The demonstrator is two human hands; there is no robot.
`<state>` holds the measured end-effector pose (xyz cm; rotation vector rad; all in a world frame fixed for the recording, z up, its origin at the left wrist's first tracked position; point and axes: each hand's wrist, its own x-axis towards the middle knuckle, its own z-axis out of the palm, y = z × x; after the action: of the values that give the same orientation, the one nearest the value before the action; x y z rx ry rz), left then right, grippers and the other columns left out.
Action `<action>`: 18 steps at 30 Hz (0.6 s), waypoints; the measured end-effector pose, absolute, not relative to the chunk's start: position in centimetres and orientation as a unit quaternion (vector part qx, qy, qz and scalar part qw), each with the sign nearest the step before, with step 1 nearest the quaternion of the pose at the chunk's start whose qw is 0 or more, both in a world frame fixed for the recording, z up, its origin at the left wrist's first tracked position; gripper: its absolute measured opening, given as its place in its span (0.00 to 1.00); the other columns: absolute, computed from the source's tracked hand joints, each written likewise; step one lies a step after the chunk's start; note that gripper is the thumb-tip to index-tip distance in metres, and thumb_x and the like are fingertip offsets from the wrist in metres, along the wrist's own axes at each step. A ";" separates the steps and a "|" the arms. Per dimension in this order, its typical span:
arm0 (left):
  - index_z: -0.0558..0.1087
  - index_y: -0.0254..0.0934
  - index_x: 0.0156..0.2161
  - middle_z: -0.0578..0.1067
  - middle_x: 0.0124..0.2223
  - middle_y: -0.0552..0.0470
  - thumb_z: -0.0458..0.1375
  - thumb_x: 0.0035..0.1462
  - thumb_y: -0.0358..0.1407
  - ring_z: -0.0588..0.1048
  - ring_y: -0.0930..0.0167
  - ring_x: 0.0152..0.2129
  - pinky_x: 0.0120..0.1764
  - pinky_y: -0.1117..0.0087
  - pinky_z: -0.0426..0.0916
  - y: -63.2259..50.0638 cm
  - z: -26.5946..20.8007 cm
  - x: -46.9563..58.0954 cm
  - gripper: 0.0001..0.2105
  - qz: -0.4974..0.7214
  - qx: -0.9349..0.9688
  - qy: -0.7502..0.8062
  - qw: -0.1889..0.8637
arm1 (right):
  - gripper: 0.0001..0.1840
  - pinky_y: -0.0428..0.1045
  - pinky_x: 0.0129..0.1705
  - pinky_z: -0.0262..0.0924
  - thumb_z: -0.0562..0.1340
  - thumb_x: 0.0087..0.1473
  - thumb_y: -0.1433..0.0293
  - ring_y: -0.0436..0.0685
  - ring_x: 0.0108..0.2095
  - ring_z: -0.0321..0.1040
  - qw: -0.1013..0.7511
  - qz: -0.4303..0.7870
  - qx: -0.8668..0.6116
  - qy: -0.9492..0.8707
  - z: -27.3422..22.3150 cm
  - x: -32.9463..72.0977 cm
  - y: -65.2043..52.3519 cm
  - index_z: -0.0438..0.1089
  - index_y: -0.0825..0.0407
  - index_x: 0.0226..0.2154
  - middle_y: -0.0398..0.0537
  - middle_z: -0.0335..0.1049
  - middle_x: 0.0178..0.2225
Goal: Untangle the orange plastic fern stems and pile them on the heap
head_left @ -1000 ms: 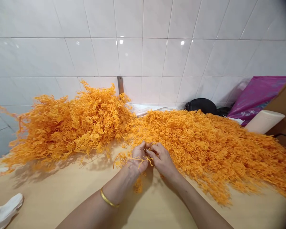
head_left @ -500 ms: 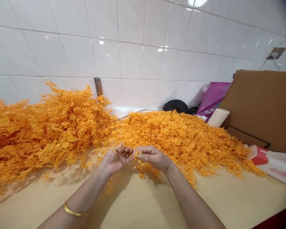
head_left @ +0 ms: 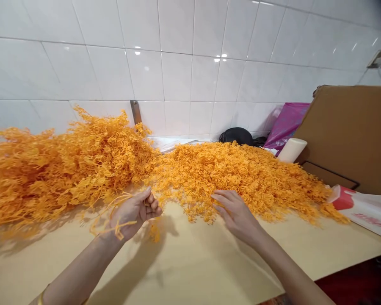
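My left hand (head_left: 136, 212) is closed, fingers curled, around orange plastic stems (head_left: 117, 226) whose thin bare ends hang back over the wrist. A small orange tuft (head_left: 154, 232) dangles below that hand. To the right, my right hand (head_left: 236, 214) reaches to the front edge of a low pile of orange artificial sprigs (head_left: 222, 169), its fingers stretched out and apart from the thumb. Whether the fingertips touch the sprigs I cannot tell. A taller heap of orange artificial foliage (head_left: 95, 156) rises on the left, behind my left hand.
Both piles lie on a pale yellow tabletop (head_left: 178, 271) against a white tiled wall. At the right stand a cardboard box (head_left: 352, 131), a white roll (head_left: 292, 150) and a red-and-white bag (head_left: 362, 207). A black pouch (head_left: 236, 135) and purple bag (head_left: 285, 123) lie behind.
My hands have moved apart: the left went left with the stems, the right went right to the low pile. The right fingers have opened from a pinch on an orange piece.
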<state>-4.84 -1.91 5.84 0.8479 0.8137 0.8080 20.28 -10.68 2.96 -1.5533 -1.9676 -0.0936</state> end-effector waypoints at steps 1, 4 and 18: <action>0.61 0.34 0.18 0.64 0.18 0.54 0.48 0.53 0.36 0.67 0.74 0.17 0.29 0.70 0.66 -2.4 5.9 -5.4 0.14 0.355 0.406 0.375 0.754 | 0.13 0.54 0.46 0.53 0.50 0.53 0.69 0.57 0.44 0.57 0.317 -0.047 -0.601 -0.732 2.6 21.1 -11.9 0.65 0.50 0.39 0.50 0.63 0.42; 0.61 0.34 0.17 0.64 0.18 0.53 0.50 0.52 0.38 0.67 0.74 0.17 0.28 0.70 0.64 -3.8 6.1 -6.4 0.15 0.319 0.448 0.367 0.750 | 0.11 0.52 0.42 0.56 0.50 0.53 0.68 0.56 0.40 0.61 0.355 -0.040 -0.638 -0.682 1.2 22.3 -14.8 0.66 0.52 0.35 0.50 0.66 0.36; 0.61 0.34 0.14 0.61 0.12 0.55 0.53 0.46 0.44 0.62 0.75 0.11 0.22 0.70 0.60 -10.0 2.2 -2.0 0.17 0.192 0.477 0.421 0.748 | 0.14 0.50 0.34 0.55 0.48 0.52 0.65 0.55 0.32 0.60 0.320 0.003 -0.635 -0.704 0.6 18.0 -12.6 0.66 0.52 0.28 0.50 0.63 0.29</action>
<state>-2.03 -9.97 2.15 1.0423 0.9202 0.4195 17.98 -12.57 0.56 -1.6679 -1.8491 0.0084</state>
